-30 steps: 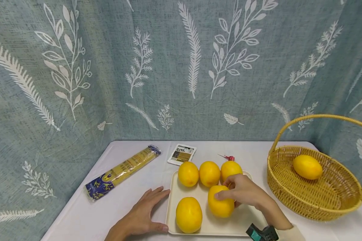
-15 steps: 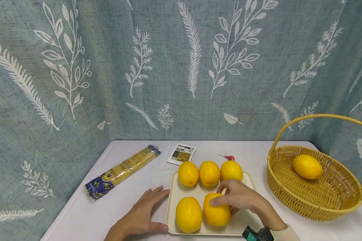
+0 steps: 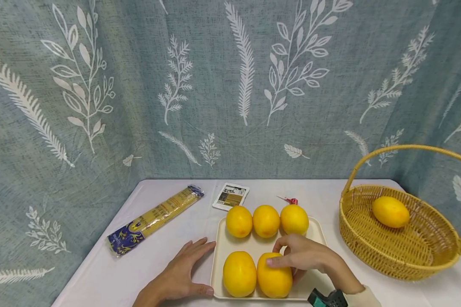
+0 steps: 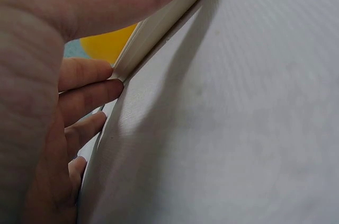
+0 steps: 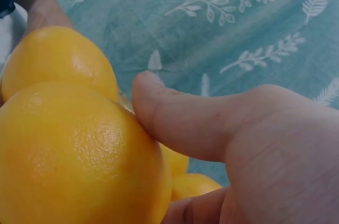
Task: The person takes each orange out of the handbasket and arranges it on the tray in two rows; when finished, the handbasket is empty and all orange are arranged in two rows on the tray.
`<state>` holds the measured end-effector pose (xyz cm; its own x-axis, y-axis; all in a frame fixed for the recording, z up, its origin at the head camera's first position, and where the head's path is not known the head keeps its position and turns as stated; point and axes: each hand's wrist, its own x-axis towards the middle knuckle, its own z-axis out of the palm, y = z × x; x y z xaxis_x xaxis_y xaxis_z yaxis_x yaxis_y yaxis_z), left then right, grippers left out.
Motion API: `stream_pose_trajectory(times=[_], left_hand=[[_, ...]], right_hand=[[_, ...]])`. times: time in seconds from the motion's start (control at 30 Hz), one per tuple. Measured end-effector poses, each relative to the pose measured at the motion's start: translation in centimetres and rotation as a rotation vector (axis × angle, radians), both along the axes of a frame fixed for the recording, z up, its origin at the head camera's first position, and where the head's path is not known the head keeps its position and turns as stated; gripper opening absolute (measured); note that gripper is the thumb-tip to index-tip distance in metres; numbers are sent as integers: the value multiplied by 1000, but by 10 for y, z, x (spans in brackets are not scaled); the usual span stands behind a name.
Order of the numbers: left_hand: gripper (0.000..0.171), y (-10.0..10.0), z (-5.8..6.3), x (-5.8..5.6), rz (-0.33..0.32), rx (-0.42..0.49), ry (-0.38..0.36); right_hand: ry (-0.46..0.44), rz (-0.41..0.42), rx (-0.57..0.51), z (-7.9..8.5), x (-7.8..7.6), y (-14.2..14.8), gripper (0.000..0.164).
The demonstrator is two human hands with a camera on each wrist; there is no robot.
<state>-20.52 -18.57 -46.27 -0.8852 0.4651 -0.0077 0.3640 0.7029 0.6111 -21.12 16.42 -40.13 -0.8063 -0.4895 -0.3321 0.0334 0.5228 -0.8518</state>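
On the cream tray (image 3: 315, 281), my right hand (image 3: 305, 254) grips a plump yellow citrus fruit (image 3: 273, 281) between thumb and fingers. This fruit stands at the front, against or very near another yellow citrus fruit (image 3: 239, 273) on its left. Behind them is a row of three more, left (image 3: 239, 221), middle (image 3: 266, 221) and right (image 3: 294, 219). In the right wrist view my thumb (image 5: 180, 118) presses the held fruit (image 5: 79, 155). My left hand (image 3: 178, 273) lies spread at the tray's left edge; its fingertips (image 4: 114, 89) touch the rim in the left wrist view.
A wicker basket (image 3: 392, 260) with a tall handle stands at right, holding one yellow fruit (image 3: 390, 212). A spaghetti packet (image 3: 157, 217) lies at left. Behind the tray are a flat white pouch (image 3: 231, 196) and a small red-handled item (image 3: 292, 201). A patterned curtain (image 3: 215, 85) hangs behind.
My right hand has moved the gripped fruit leftward and toward me, from mid-tray to beside the front left fruit. The left hand has stayed at the tray's edge.
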Motion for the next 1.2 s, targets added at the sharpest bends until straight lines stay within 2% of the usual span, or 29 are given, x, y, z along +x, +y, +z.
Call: stream_pose_trajectory(times=[0.17,0.4,0.57,0.87,1.2], left_hand=[[108,1,0,-1,1,5,-10],[108,3,1,-1,9,12,-17],[108,3,1,-1,13,4,-13],[107,2,0,-2,-27,17,16],[109,-1,0,0,-40,13,25]], right_hand=[[-43,-22,5,2,-1,3,48],[-37,-30,14,3,-1,6,55],[-43,-27,16,4,-1,7,52],[-43,25,4,5,1,9,48],[-26,-24,23,7,-2,10,48]])
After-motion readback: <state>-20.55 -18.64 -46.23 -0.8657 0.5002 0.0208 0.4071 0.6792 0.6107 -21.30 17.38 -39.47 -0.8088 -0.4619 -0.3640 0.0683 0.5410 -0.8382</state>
